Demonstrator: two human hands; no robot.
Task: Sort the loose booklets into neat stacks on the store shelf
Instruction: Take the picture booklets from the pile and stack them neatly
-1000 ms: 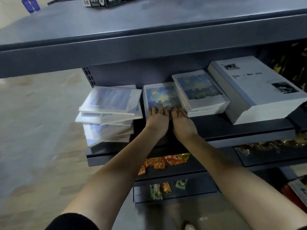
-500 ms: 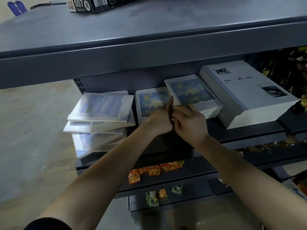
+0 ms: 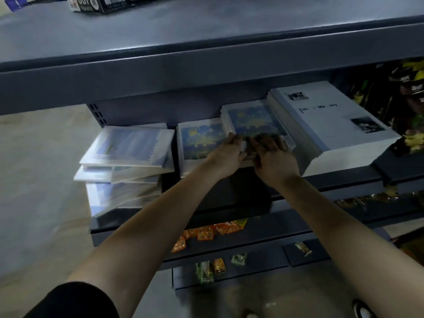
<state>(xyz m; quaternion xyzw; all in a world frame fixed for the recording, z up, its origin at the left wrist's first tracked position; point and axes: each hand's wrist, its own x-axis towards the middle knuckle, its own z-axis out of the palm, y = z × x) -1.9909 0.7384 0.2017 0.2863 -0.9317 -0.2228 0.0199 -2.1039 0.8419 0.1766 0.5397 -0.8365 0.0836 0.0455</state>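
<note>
On the dark middle shelf [image 3: 332, 182] stand several stacks of booklets. A blue-and-yellow starry stack [image 3: 252, 120] sits in the middle, with a lower stack of the same print [image 3: 199, 141] just left of it. My left hand [image 3: 226, 154] lies against the front left corner of the taller starry stack. My right hand [image 3: 273, 157] grips that stack's front edge, fingers curled over the top cover. An untidy, skewed pile of pale plastic-wrapped booklets [image 3: 128, 145] leans at the far left. A thick white stack [image 3: 328, 125] stands at the right.
The grey top shelf [image 3: 206, 37] overhangs the booklets and carries a box [image 3: 96, 3] at its far edge. Lower shelves hold small orange and green snack packets [image 3: 206, 232]. Dark printed goods [image 3: 410, 92] fill the far right. Bare floor lies left of the shelving.
Both hands have moved right, from lying flat on the lower starry stack to the front edge of the taller one. The right hand has curled its fingers onto that stack.
</note>
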